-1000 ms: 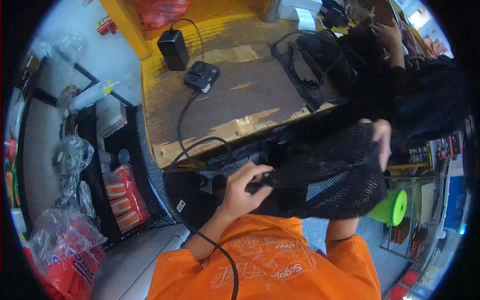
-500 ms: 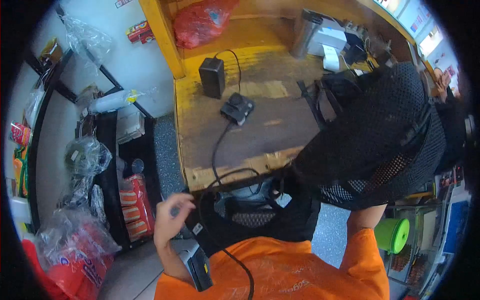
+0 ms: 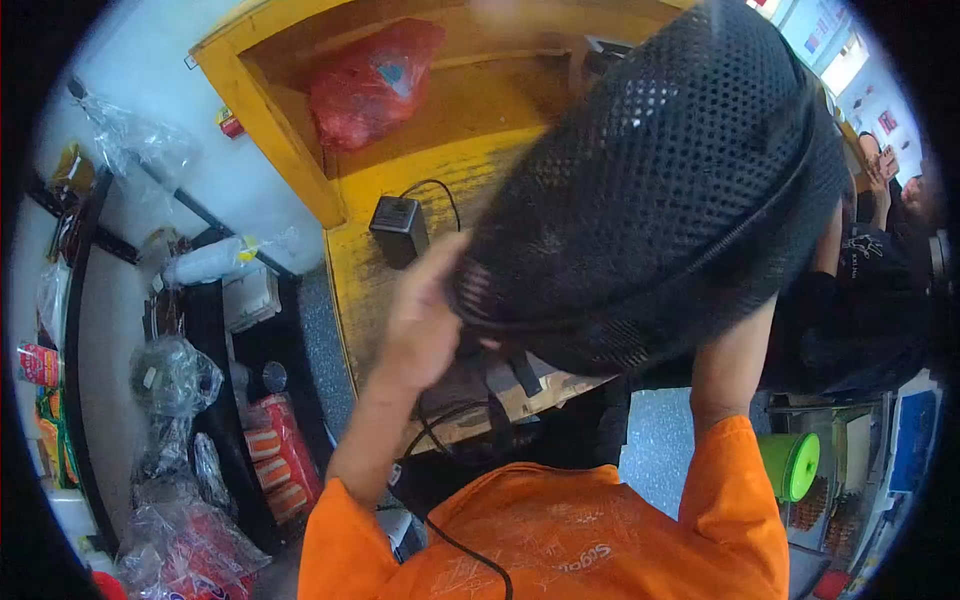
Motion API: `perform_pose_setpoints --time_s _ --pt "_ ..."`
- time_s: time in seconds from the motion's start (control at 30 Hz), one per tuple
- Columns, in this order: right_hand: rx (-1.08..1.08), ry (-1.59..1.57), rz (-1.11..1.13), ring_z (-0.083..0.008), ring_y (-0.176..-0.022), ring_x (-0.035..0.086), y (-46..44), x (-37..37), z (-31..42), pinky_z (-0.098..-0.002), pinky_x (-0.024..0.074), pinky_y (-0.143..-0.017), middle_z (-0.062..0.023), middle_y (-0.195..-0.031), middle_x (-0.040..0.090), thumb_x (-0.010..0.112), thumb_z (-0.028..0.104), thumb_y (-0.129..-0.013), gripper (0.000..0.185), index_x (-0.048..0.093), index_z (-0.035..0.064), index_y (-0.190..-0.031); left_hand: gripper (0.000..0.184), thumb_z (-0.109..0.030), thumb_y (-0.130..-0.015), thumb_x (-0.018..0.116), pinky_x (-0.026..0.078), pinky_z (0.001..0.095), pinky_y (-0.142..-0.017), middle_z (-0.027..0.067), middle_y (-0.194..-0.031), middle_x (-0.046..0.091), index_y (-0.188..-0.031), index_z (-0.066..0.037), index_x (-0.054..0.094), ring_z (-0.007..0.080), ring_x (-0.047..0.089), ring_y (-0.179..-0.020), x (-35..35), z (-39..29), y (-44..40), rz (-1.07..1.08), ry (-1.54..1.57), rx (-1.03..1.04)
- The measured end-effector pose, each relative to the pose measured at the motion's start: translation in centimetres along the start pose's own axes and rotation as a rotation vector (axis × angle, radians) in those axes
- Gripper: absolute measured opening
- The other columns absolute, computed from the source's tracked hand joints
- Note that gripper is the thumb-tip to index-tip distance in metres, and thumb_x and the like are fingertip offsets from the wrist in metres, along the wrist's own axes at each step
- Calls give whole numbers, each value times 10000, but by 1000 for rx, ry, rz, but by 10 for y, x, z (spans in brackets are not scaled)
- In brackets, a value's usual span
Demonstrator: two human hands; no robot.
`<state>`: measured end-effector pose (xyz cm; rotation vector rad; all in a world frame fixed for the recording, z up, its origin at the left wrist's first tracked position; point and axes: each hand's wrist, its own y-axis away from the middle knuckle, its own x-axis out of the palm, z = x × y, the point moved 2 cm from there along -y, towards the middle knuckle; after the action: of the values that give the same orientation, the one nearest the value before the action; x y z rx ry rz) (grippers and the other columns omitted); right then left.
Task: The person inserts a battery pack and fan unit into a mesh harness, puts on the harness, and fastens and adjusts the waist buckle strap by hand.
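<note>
A large black mesh bag with a zip along its side is raised above the desk and fills the upper right of the head view. My left hand, slightly blurred, grips its left end, with the fingertips partly behind the mesh. Behind the bag's lower right side my right forearm goes up, and the bag hides my right hand. Dark straps hang below the bag near my left hand.
The yellow wooden desk holds a black box-shaped adapter with a cable. A red plastic bag sits on its shelf. Shelves with plastic-wrapped goods stand left. A green bucket is lower right, and another person is at far right.
The black mesh bag has risen and swung left over the desk. My left hand has come up from the desk's front edge to its left end. The view has shifted.
</note>
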<state>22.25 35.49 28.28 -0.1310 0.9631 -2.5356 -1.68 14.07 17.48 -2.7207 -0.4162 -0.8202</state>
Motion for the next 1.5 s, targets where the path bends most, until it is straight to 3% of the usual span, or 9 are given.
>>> perform_pose_setpoints --time_s 0.17,0.3,0.4,0.47,0.63,0.73,1.03,1.33,1.5 --pt "-16 -191 362 -108 -995 586 -23 0 -17 -240 444 -889 -3 -1061 593 578 19 -908 178 623 49 -1077 124 -134 -974 648 454 216 -630 -6 -883 657 -1034 -29 673 72 586 -735 -15 -80 24 -324 -283 510" --pt "-24 20 639 -160 -1041 567 10 -22 -23 -282 421 -884 -61 -1064 623 512 102 -827 207 673 4 -912 130 -112 -909 727 387 208 -632 -32 -784 620 -842 -24 658 50 517 -671 36 -127 56 -512 -1094 733" --pt "84 96 609 -161 -894 580 35 -13 -37 -294 424 -787 -88 -909 657 598 217 -926 307 672 -12 -736 188 -117 -850 769 405 273 -587 36 -714 588 -808 -8 621 133 540 -637 43 -114 79 -157 -1588 614" --pt "231 377 608 -197 -654 553 55 1 -63 -331 427 -658 -92 -697 614 688 233 -921 363 627 -24 -673 254 -157 -818 794 425 329 -570 111 -692 532 -797 6 600 236 539 -609 37 -67 85 -132 -1640 479" --pt "87 789 741 -443 -756 601 84 24 -97 -456 487 -740 -219 -792 646 760 135 -806 183 648 -9 -806 378 -189 -819 814 441 391 -575 133 -677 517 -750 10 499 297 542 -584 -7 45 101 -196 -1470 397" --pt "-160 797 656 -448 -875 633 82 62 -102 -505 498 -785 -223 -886 663 773 164 -775 297 634 2 -982 359 -213 -829 810 472 390 -564 155 -680 572 -811 -13 511 317 644 -610 -6 73 110 -181 -1425 198" --pt "155 818 1202 -437 -1099 636 108 197 -100 -488 502 -955 -264 -1140 674 867 469 -678 866 522 43 -1349 319 -269 -800 812 485 393 -572 167 -646 654 -887 0 666 347 662 -602 -17 60 112 -271 -1513 -193" --pt "183 868 1286 -415 -1074 658 106 205 -116 -486 525 -930 -275 -1104 684 828 429 -692 731 619 27 -1266 358 -343 -849 756 485 468 -608 175 -694 642 -921 -8 651 376 665 -675 -24 61 117 -313 -1501 -225" --pt "83 810 899 -402 -1048 681 72 182 -99 -472 535 -931 -255 -1056 710 818 479 -671 714 664 7 -1184 335 -216 -823 782 505 370 -690 168 -958 652 -1079 -13 707 263 657 -862 -11 54 115 -227 -1581 205"
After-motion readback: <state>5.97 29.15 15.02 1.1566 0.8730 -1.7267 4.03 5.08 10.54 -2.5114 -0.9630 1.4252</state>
